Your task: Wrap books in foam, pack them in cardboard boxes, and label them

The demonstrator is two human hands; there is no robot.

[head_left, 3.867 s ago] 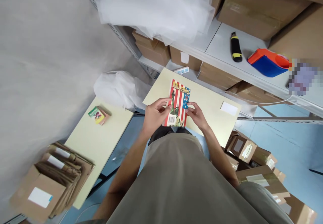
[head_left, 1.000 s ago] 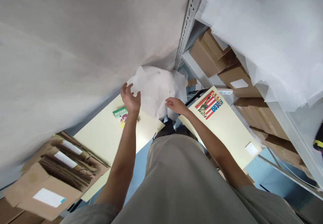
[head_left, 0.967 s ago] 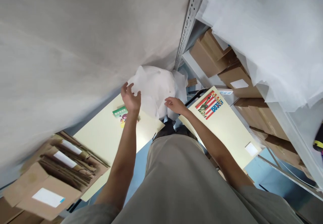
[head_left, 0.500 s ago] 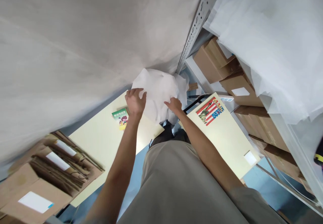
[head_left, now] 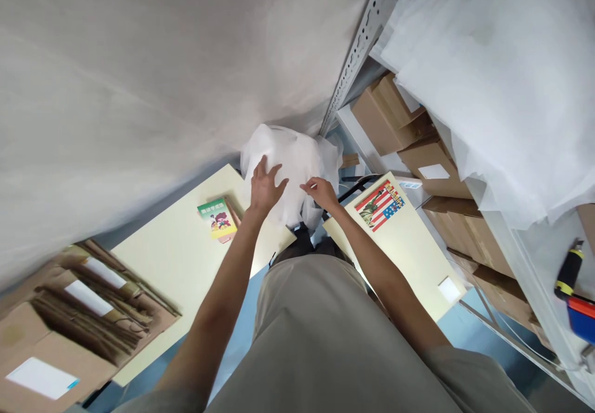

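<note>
A crumpled mass of white, thin sheet material [head_left: 292, 146] bulges up at the centre, in front of my body. Over its left part is my left hand [head_left: 267, 188], with the fingers spread; whether it touches the material cannot be told. My right hand [head_left: 321, 192] is at its right side, thumb and forefinger pinched together. What lies between those fingertips, if anything, is too small to make out. Left of my left hand, a small stack with a green and yellow booklet [head_left: 217, 217] on top rests on the pale tabletop [head_left: 171, 245].
A picture booklet with red and white stripes [head_left: 380, 206] lies on a second pale board [head_left: 409, 245] at right. Cardboard boxes [head_left: 437, 165] fill the metal shelving, with white sheets [head_left: 511, 90] above and a cutter [head_left: 569, 270]. Flattened cardboard [head_left: 93, 307] stands at lower left.
My left hand has moved right over the white material and spread its fingers, baring more of the green booklet. My right hand stays pinched in nearly the same place. The view has shifted slightly.
</note>
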